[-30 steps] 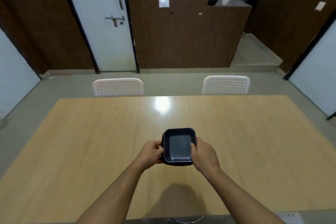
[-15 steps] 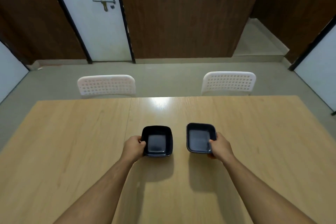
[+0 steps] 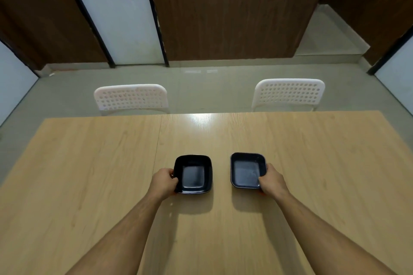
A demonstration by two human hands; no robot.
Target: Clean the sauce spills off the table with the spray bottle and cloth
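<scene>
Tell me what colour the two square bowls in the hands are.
Both bowls, left and right, are black and glossy, seen in the head view.

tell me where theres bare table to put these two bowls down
Bare wood lies left of the left bowl, right of the right bowl, and beyond both toward the chairs. The table is only crowded mid-table, where the left hand and right hand grip the bowls.
</scene>
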